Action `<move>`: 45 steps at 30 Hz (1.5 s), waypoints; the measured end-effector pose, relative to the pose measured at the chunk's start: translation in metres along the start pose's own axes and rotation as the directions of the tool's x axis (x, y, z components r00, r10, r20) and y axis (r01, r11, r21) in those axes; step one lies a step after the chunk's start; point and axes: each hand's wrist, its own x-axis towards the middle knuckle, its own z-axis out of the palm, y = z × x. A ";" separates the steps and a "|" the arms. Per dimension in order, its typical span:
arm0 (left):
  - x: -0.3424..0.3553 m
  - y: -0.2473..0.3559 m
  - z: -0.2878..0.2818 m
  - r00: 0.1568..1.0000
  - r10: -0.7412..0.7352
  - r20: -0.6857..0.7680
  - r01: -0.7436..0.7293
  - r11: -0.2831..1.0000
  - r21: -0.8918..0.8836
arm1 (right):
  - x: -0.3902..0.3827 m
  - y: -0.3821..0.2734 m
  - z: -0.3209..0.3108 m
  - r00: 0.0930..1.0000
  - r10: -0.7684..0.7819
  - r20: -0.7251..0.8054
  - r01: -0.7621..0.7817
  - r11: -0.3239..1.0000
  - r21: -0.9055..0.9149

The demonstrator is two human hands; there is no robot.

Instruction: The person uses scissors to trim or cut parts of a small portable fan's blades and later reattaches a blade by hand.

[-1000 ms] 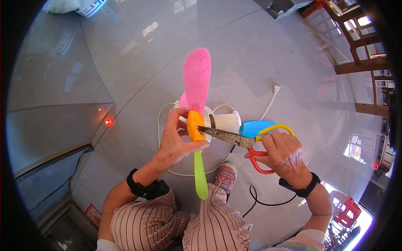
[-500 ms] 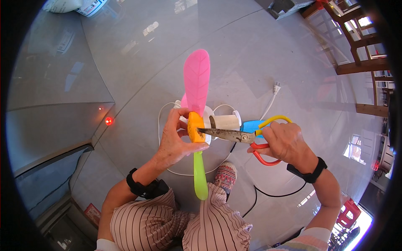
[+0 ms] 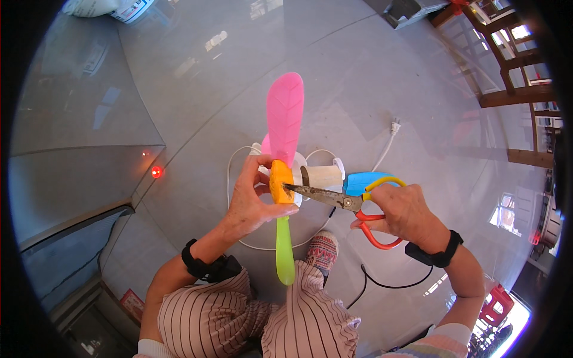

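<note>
My left hand (image 3: 248, 194) grips the yellow hub of a plastic fan blade set (image 3: 283, 116), its fingers behind the hub and its thumb underneath. One pink blade points away from me, a green blade (image 3: 285, 253) points toward me, and part of another pink one shows behind. In my right hand (image 3: 409, 212) is a pair of scissors (image 3: 325, 195) with a yellow and a red handle. Their blades look closed, and the tip touches a dark, worn spot on the hub's face. Behind the hub a white body with a cream cylinder (image 3: 323, 175) is partly hidden.
A blue piece (image 3: 364, 181) lies behind the scissors. A white cord ends in a plug (image 3: 395, 126) on the grey tiled floor; a black cable (image 3: 397, 286) curves near my right forearm. A small red light (image 3: 156, 172) glows at left. Wooden framing (image 3: 519, 95) stands at right.
My right hand and the scissor handles have dropped slightly toward me, so the scissors slant more. The tip stays at the hub. The fan blade set has shifted slightly right.
</note>
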 end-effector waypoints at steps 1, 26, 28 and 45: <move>0.000 0.001 0.000 1.000 -0.002 -0.004 0.002 1.000 -0.004 | -0.002 -0.003 0.001 1.000 0.020 0.000 -0.020 1.000 0.003; 0.000 0.001 0.003 1.000 0.009 -0.023 -0.009 1.000 0.013 | -0.021 -0.031 0.009 0.957 0.210 -0.202 -0.192 0.976 0.105; 0.000 0.001 0.003 1.000 0.017 -0.021 -0.017 1.000 0.025 | -0.018 -0.032 0.010 0.960 0.169 -0.225 -0.161 0.985 0.056; 0.000 0.002 0.003 0.998 0.062 -0.010 -0.061 0.994 0.094 | -0.008 -0.025 0.005 0.986 0.119 -0.116 -0.129 0.988 -0.085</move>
